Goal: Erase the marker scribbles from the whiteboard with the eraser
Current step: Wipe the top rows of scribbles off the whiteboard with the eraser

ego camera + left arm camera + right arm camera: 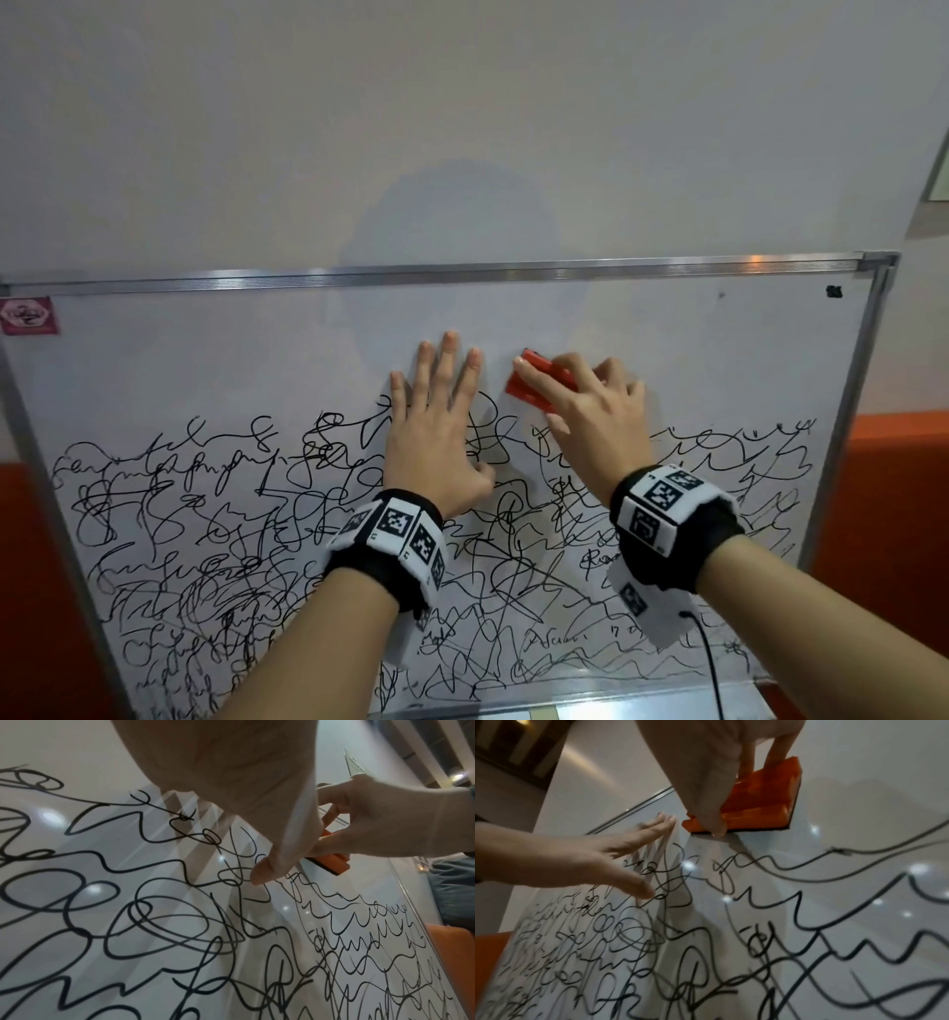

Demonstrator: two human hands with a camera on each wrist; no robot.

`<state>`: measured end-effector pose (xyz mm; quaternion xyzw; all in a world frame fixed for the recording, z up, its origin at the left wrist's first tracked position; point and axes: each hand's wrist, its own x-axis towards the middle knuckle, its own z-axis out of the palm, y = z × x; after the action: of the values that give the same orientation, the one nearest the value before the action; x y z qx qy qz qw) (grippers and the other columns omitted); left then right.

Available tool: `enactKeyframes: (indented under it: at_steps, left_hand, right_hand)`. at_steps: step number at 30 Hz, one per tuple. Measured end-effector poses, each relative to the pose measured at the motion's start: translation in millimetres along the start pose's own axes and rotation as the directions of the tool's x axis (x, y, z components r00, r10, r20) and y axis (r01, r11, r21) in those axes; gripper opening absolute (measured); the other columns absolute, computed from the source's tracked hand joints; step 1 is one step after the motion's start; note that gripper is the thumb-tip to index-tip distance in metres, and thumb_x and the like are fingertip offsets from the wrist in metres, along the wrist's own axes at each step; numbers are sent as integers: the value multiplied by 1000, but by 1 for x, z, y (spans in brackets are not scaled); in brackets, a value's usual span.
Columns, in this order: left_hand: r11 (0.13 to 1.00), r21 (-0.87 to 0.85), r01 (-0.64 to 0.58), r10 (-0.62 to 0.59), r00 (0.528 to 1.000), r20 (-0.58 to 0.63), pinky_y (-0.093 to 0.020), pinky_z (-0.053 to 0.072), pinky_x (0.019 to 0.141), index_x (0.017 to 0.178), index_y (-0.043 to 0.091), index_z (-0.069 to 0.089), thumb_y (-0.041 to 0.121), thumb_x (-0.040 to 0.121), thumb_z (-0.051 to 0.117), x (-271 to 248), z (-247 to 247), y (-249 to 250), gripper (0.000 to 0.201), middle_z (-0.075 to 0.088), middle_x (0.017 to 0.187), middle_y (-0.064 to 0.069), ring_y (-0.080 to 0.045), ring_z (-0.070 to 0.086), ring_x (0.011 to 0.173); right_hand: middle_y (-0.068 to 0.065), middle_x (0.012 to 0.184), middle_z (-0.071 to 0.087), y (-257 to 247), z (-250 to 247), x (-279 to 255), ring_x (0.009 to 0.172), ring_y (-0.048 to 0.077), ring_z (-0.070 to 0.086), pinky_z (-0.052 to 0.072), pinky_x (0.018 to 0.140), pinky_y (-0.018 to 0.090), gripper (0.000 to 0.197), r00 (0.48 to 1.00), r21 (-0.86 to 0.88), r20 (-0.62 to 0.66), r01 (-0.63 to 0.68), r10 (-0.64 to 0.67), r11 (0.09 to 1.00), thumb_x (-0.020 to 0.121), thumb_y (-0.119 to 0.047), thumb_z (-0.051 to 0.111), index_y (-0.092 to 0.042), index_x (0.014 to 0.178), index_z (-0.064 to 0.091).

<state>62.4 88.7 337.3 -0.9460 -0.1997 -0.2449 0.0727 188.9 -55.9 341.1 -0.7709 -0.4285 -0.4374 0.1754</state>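
Orange plastic, ridged on its back, shows under the right hand [590,406]: the eraser [534,380] is pinched between thumb and curled fingers, its dark felt face flat against the whiteboard [205,360]. It sits tilted, its long side running from about 11 o'clock to 5 o'clock in the head view, on bare white surface just above the top line of the scribbles [257,514]. In the right wrist view the thumb lies across the near edge of the eraser [762,801] and two fingers come down on its far side.

Just beside it, at 9 o'clock, the left hand [436,437] lies flat on the board with fingers straight and spread, fingertips on clean surface, palm and thumb over the uppermost loops of ink. The two hands are near but apart.

Black marker scribbles cover roughly the lower two thirds of the board, from the left frame to the right. A pink sticker [28,316] sits in the corner at 10 o'clock and a small black mark [834,292] at 2 o'clock. Both wrists carry black bands with square black-and-white markers [395,524].
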Motion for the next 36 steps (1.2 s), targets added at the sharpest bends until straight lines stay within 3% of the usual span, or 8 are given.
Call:
enactKeyframes:
  at_steps: [4, 8, 12, 17, 22, 32, 36]
  left_hand:
    - [996, -94, -11, 11, 1000, -2, -53, -10, 122, 155, 26, -24, 49, 75, 66, -2, -7, -4, 122, -42, 156, 0, -22, -37, 145]
    - [983, -174, 58, -79, 990, -117, -50, -15, 121, 157, 31, -16, 54, 70, 60, -9, -16, -25, 118, -36, 160, -3, -23, -32, 148]
    - [988, -141, 58, -63, 998, -31, -56, -17, 117, 155, 32, -21, 73, 70, 68, -14, -4, -38, 129, -42, 156, -3, -26, -37, 145]
    - [996, -72, 61, -63, 998, -21, -59, -19, 114, 155, 27, -23, 89, 56, 65, -12, 8, -39, 146, -42, 156, -7, -31, -36, 145]
    - [999, -40, 34, -35, 999, -26, -60, -15, 117, 153, 27, -27, 87, 54, 67, -13, 10, -44, 150, -44, 155, -8, -32, -38, 144]
    - [999, 46, 13, -7, 992, -123, -62, -8, 119, 158, 23, -16, 90, 51, 65, -13, 22, -48, 150, -29, 162, -13, -37, -26, 149]
    - [998, 57, 1, 8, 988, -153, -62, -6, 120, 159, 22, -11, 90, 55, 63, -14, 25, -48, 144, -23, 164, -14, -37, -20, 150]
  right_hand:
    - [-1, 114, 60, -3, -1, -8, 88, 32, 51, 44, 66, 45, 79, 998, -18, 58, 22, -21, 1000, 69, -17, 85, -40, 137, 52]
    - [0, 113, 60, -6, -5, -5, 85, 33, 51, 46, 64, 41, 73, 987, 40, 26, -157, 156, 987, 70, -21, 81, -38, 137, 55]
    - [0, 111, 59, -29, 6, -27, 85, 31, 51, 50, 63, 41, 75, 979, 95, 106, -181, 171, 979, 68, -24, 82, -36, 137, 54]
    - [3, 113, 53, -46, 2, -45, 97, 25, 49, 52, 71, 38, 67, 895, 289, 141, -445, 422, 848, 80, -40, 74, -31, 141, 50]
    - [7, 113, 56, -65, 18, -42, 99, 27, 50, 56, 67, 45, 55, 879, 345, 46, -459, 474, 819, 81, -36, 77, -25, 131, 58]
    - [4, 112, 56, -73, 28, -49, 97, 26, 50, 51, 66, 37, 51, 853, 353, 1, -489, 522, 798, 81, -35, 77, -24, 128, 61]
    - [3, 114, 56, -78, 36, -70, 94, 24, 50, 53, 63, 38, 53, 865, 319, 12, -479, 502, 818, 80, -34, 78, -25, 130, 60]
